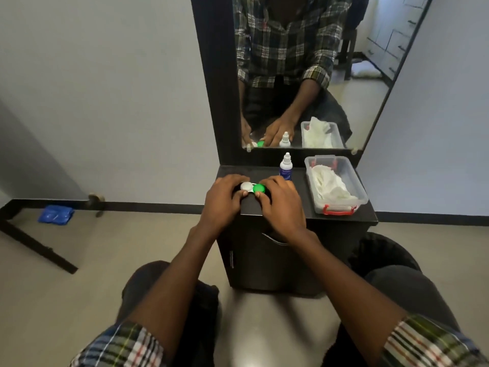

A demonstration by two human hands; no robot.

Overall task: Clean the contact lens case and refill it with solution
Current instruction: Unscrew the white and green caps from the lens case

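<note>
Two hands are held on the case (252, 188), which lies on the cabinet top (301, 197) near its front edge. The left hand (222, 200) is curled round the white cap (246, 186), thumb on the near side; the right hand (280, 205) is curled round the green cap (259, 188) in the same way. Both caps are seen on the case, so the step is judged to be unscrewing, not yet done. Whether the grip is tight cannot be told.

The bottle (286, 168) is stood upright just behind the right hand, capped, apart from the fingers. The box (344, 205) with tissue (330, 185) in it is set to the right, well apart from the case. The mirror (317, 75) is mounted behind the cabinet.

Risks, as judged:
- The case could be pushed off the front edge if twisting force is applied sideways, since it sits close to that edge.
- A loosened cap could be dropped to the floor once freed, because small smooth caps slip easily.
- The bottle could be knocked over by the right knuckles when the hand is lifted back.
- Old solution, if any is inside, could be spilled on the top when the caps come off; the inside is hidden.
</note>
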